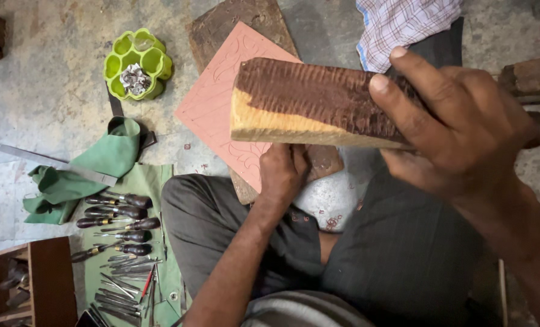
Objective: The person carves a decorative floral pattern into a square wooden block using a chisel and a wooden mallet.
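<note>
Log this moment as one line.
right hand: holds wood block raised | left hand: on pink panel | chisels: on green cloth

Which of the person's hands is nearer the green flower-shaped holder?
Left. The left hand is by the pink carved panel, right of the green holder; the right hand, gripping the wooden block, is farther right.

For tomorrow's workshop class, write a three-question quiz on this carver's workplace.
1. True or false: the right hand holds a wooden block.
2. The carving tools lie on a cloth of which colour? A red, B green, C white.
3. Fill in: the left hand rests at the edge of the pink ____.

Key: 1 true; 2 B, the green cloth; 3 the board.
</note>
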